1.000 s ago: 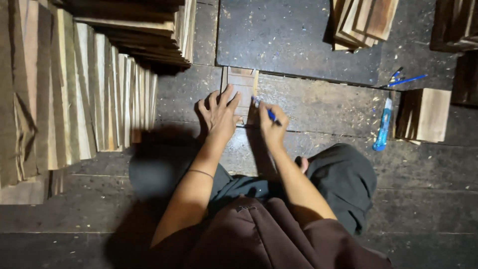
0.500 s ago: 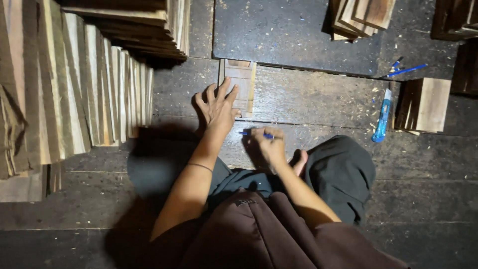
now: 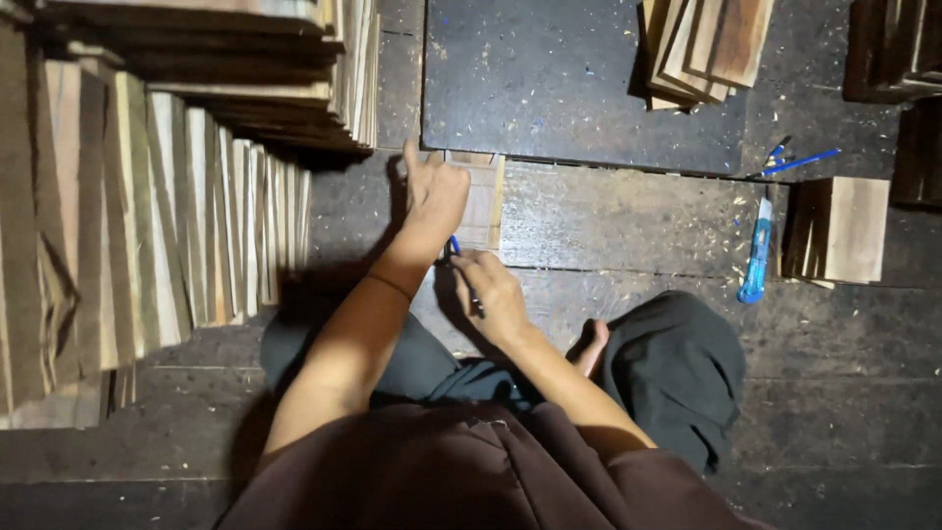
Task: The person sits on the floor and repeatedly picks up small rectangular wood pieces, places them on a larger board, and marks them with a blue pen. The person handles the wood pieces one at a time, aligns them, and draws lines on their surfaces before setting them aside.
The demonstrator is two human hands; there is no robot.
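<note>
Marking step in hand. The left hand [image 3: 436, 196] presses flat, fingers extended, on the small wooden piece [image 3: 482, 201] at twelve o'clock of the knees. The right hand [image 3: 491, 294] pinches a blue pen [image 3: 455, 245] at that piece's near edge. The next stroke calls for the piece held steady.

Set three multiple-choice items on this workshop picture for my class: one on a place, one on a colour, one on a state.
1. Where does the utility knife lie?
A. On the floor, right of the person
B. On the dark board
C. In the left hand

2. What colour is the pen in the right hand?
A. Red
B. Blue
C. Green

3. How is the left hand?
A. Pressing the wood piece
B. Raised in air
C. Holding the knife

Answers: 1 A, it lies on planks near a small stack. 2 B, blue tip shows. 3 A, it rests on it.
</note>
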